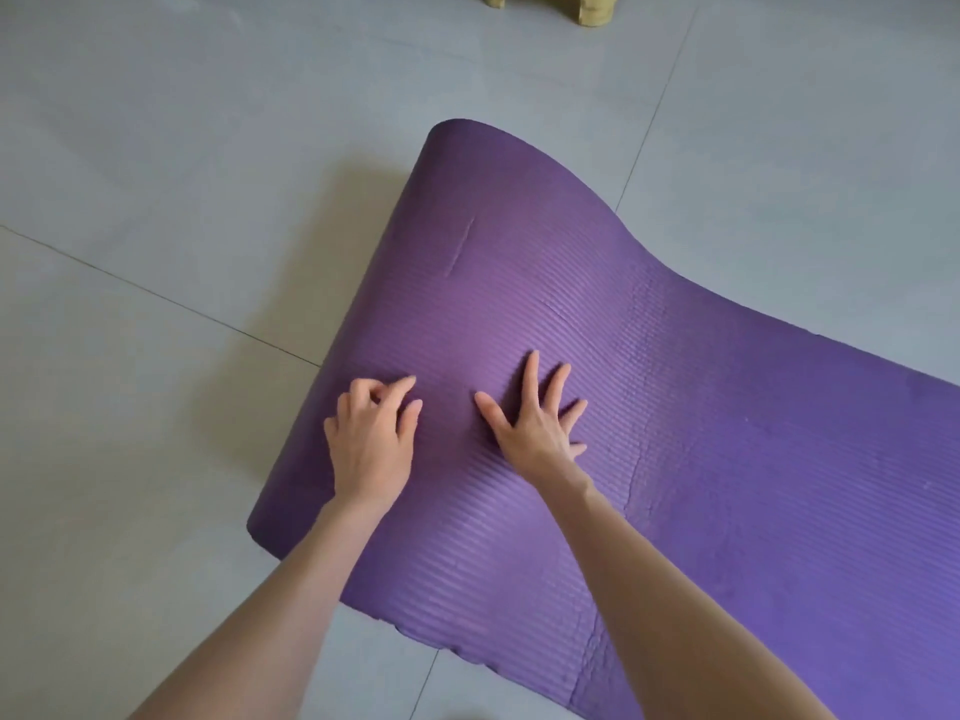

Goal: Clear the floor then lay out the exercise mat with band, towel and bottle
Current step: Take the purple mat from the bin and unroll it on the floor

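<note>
A purple ribbed exercise mat [597,314] lies on the grey tiled floor, unrolled toward the right, its left end still curled up in a hump. My left hand [371,439] rests on that curled end with the fingers loosely bent, holding nothing. My right hand [535,418] lies flat on the mat just to the right, fingers spread and pressing down. No band, towel or bottle is in view.
Pale grey floor tiles [156,200] surround the mat on the left and at the back. The feet of a yellowish piece of furniture [550,2] show at the top edge.
</note>
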